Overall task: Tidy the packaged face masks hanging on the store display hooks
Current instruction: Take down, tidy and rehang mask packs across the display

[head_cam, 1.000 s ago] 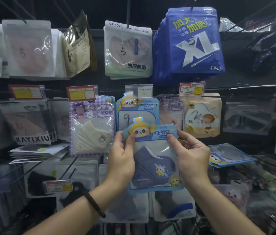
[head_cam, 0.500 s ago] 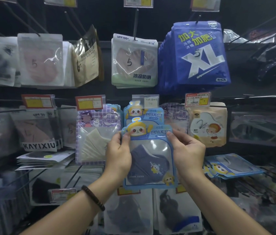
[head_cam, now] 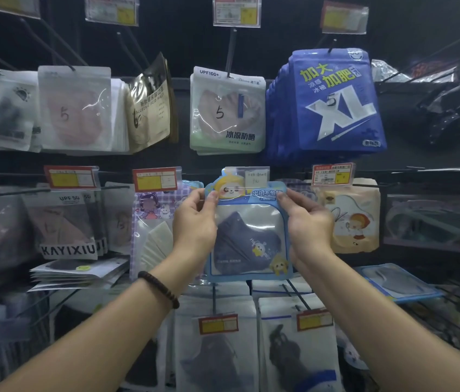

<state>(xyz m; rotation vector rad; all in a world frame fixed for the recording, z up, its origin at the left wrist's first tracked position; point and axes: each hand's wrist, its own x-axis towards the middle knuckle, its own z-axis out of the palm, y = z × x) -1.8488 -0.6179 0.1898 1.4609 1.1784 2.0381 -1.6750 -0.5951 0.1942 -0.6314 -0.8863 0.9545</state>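
Observation:
A light-blue mask packet with a cartoon header and a navy mask inside is held up at the middle-row hook, just under a clear price tag. My left hand pinches its upper left edge. My right hand pinches its upper right edge. The packet's top overlaps the same-style packets hanging behind it, and the hook itself is hidden. Another packet of this kind lies flat on the hooks at lower right.
Rows of mask packets hang on black hooks: blue XL packs and a green-white pack above, a purple checked pack left, a beige cartoon pack right, white packs below. Price tags jut forward from the hook ends.
Both hands have lifted the blue packet upward, from below the hanging blue packets to level with the hook and price tag. The view has tilted up.

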